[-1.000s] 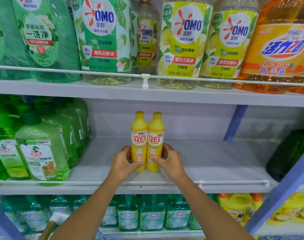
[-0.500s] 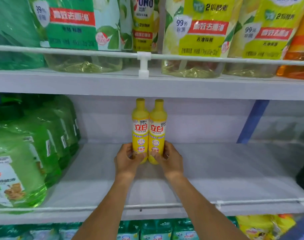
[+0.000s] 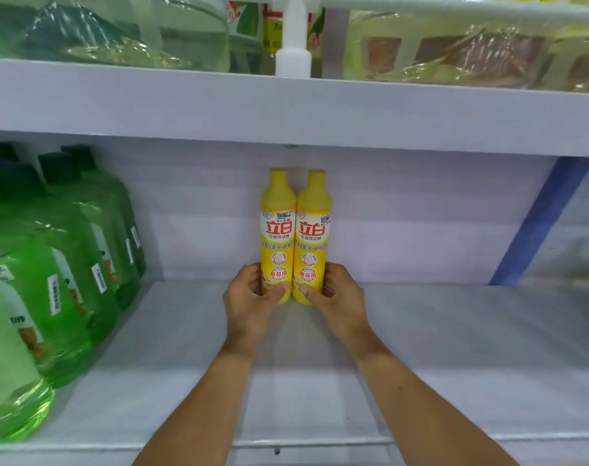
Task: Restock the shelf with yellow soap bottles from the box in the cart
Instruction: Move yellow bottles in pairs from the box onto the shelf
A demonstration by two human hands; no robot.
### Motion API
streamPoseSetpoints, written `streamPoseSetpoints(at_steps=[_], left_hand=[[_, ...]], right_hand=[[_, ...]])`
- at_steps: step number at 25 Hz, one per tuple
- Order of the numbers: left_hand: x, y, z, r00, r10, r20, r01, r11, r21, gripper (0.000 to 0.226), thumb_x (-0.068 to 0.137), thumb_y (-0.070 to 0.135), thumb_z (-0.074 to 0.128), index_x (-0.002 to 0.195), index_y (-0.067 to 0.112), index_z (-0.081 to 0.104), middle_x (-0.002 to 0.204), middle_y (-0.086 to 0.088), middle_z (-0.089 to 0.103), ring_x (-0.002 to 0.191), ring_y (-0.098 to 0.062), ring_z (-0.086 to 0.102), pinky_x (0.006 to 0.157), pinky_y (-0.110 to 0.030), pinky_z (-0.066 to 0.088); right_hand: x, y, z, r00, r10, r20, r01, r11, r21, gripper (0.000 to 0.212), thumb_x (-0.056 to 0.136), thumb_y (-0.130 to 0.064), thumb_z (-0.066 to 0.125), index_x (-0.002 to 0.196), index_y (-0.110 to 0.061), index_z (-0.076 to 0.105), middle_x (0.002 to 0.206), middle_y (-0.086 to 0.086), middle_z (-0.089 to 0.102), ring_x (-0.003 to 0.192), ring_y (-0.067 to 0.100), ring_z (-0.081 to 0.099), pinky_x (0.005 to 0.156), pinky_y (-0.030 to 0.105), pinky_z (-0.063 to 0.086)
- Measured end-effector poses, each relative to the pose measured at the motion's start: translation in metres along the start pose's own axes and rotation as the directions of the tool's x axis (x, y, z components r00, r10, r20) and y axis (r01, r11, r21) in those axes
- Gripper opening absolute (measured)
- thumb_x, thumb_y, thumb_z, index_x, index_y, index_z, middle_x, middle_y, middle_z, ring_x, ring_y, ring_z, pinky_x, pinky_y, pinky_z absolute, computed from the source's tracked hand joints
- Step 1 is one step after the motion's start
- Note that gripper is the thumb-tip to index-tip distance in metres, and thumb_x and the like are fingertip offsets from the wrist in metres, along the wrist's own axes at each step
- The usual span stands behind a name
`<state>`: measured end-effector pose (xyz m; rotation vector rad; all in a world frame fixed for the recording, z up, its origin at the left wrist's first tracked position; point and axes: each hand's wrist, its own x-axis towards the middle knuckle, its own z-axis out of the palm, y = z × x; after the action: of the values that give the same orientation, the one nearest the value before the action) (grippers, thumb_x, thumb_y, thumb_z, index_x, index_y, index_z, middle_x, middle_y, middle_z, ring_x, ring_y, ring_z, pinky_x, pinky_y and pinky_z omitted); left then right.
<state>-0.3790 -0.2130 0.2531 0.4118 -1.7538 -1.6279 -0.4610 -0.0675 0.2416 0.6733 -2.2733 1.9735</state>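
Two yellow soap bottles stand upright side by side, touching, near the back wall of the white shelf. My left hand grips the base of the left yellow bottle. The base of the right yellow bottle is held by my right hand. Both labels face me. The box and the cart are out of view.
A row of large green detergent bottles fills the left end of the shelf. The upper shelf board hangs close above the yellow caps and carries big clear bottles. A blue upright post stands at the right. A thin rail runs along the front edge.
Both hands have carried the two yellow bottles deeper along the shelf toward the back wall, still holding them. The view has moved closer and lower.
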Motion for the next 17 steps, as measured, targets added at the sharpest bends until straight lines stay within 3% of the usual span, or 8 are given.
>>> streamPoseSetpoints(at_steps=[4,7,10,17], left_hand=[[0.013,-0.004,0.003,1.000,-0.002,-0.021,0.002,1.000,0.031,0.046,0.067,0.008,0.092,0.104,0.020,0.067,0.092,0.010,0.074,0.076,0.007,0.070,0.064,-0.006,0.051],[0.022,-0.008,0.002,1.000,-0.007,-0.004,0.007,0.999,0.035,0.046,0.068,0.009,0.091,0.105,0.022,0.068,0.096,0.007,0.076,0.082,0.000,0.073,0.069,-0.010,0.055],[0.026,-0.013,0.002,1.000,-0.005,0.013,0.005,1.000,0.028,0.045,0.070,0.010,0.090,0.106,0.024,0.068,0.099,0.006,0.076,0.087,-0.007,0.074,0.072,-0.015,0.057],[0.024,-0.012,0.002,1.000,0.000,0.023,0.000,1.000,0.029,0.044,0.070,0.009,0.090,0.104,0.023,0.065,0.097,0.009,0.074,0.083,0.003,0.071,0.067,-0.009,0.054]], right_hand=[[0.009,0.005,-0.001,1.000,0.007,0.025,-0.008,1.000,0.021,0.052,0.078,-0.020,0.087,0.124,-0.011,0.063,0.115,-0.003,0.075,0.101,0.010,0.073,0.090,0.039,0.060],[0.015,0.005,-0.001,0.999,0.020,0.047,-0.021,0.999,0.029,0.055,0.077,-0.022,0.087,0.126,-0.011,0.063,0.117,-0.002,0.074,0.103,0.012,0.073,0.091,0.040,0.060],[0.018,0.006,0.000,0.999,0.001,0.049,-0.002,1.000,0.031,0.057,0.077,-0.023,0.086,0.128,-0.010,0.063,0.118,-0.002,0.074,0.103,0.010,0.073,0.091,0.035,0.060],[0.018,0.006,0.001,0.998,-0.020,0.051,0.020,1.000,0.018,0.058,0.077,-0.028,0.086,0.128,-0.012,0.063,0.118,-0.004,0.074,0.103,0.007,0.072,0.088,0.024,0.059]])
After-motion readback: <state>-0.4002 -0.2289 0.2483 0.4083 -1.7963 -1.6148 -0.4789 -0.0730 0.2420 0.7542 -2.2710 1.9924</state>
